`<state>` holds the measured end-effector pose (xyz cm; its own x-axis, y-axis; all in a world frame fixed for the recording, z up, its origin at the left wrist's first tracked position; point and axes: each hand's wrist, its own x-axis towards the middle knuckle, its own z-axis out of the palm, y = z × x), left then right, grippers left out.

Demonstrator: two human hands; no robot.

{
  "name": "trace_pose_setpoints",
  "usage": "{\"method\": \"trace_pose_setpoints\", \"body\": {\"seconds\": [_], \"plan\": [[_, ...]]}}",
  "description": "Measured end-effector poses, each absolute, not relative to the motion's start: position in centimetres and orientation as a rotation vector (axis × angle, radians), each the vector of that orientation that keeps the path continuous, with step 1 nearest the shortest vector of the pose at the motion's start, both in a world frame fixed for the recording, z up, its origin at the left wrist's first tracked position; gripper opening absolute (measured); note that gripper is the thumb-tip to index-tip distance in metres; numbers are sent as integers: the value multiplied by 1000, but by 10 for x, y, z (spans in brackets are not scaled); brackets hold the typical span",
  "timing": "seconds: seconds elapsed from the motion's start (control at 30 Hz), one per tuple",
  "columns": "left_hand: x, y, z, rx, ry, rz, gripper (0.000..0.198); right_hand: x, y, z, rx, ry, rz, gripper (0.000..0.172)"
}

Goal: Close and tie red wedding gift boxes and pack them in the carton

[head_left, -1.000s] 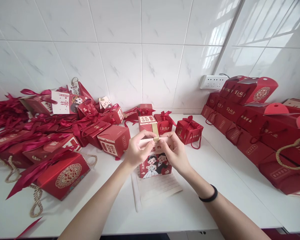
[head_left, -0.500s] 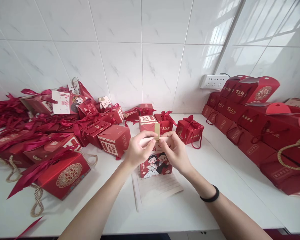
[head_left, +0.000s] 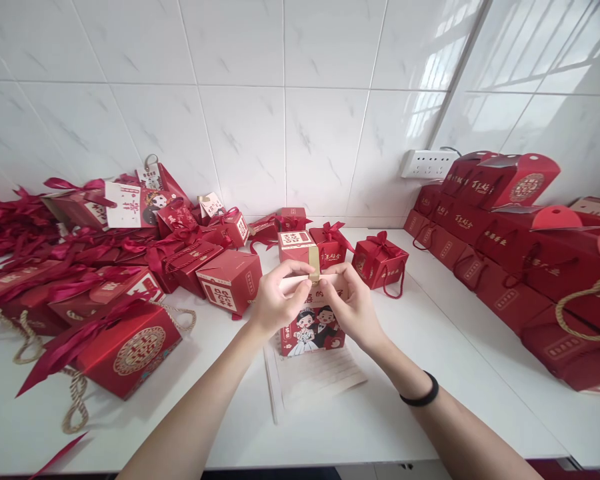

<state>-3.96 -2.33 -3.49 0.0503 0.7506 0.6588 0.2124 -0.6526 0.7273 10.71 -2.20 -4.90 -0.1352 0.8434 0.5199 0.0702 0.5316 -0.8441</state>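
A small red box (head_left: pixel 313 331) with a cartoon bride and groom on its front stands on a lined notebook (head_left: pixel 325 383). My left hand (head_left: pixel 281 293) pinches the left part of the box's pale top edge between thumb and fingers. On the right part of the same edge, my right hand (head_left: pixel 349 297) has its thumb in front and its fingers behind. A gold ribbon (head_left: pixel 314 260) rises from the middle of the top, between my fingertips. The back of the box is hidden.
Red boxes with ribbons (head_left: pixel 180 260) are heaped at the left, one with rope handles (head_left: pixel 130 353) nearer. Behind my hands are small red boxes (head_left: pixel 380 260). Stacked red boxes (head_left: pixel 510 267) line the right, below a white power strip (head_left: pixel 429 163) against the tiled wall.
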Motion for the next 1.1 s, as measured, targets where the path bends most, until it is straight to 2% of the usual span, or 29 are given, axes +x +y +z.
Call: {"method": "trace_pose_setpoints", "body": {"seconds": [0.1, 0.2, 0.33, 0.63, 0.8, 0.97, 1.1], "plan": [[-40, -23, -36, 1934, 972, 1681, 9, 111, -19, -47, -729, -1501, 952, 20], [-40, -23, -37, 1979, 1010, 1717, 9, 117, -10, -43, -604, -1201, 1143, 31], [-40, -23, -37, 2006, 1023, 1732, 10, 123, 3, -41, -576, -854, 1180, 36], [-40, -23, -36, 1991, 1030, 1718, 10, 124, 12, -54, -690, -640, 1258, 41], [-41, -23, -36, 1994, 1040, 1707, 10, 123, 15, -54, -692, -632, 1281, 33], [-40, -24, -35, 1990, 1038, 1707, 9, 120, 9, -46, -625, -622, 1353, 44], [-40, -24, -35, 1983, 1030, 1714, 9, 121, 9, -45, -611, -668, 1390, 40]]}}
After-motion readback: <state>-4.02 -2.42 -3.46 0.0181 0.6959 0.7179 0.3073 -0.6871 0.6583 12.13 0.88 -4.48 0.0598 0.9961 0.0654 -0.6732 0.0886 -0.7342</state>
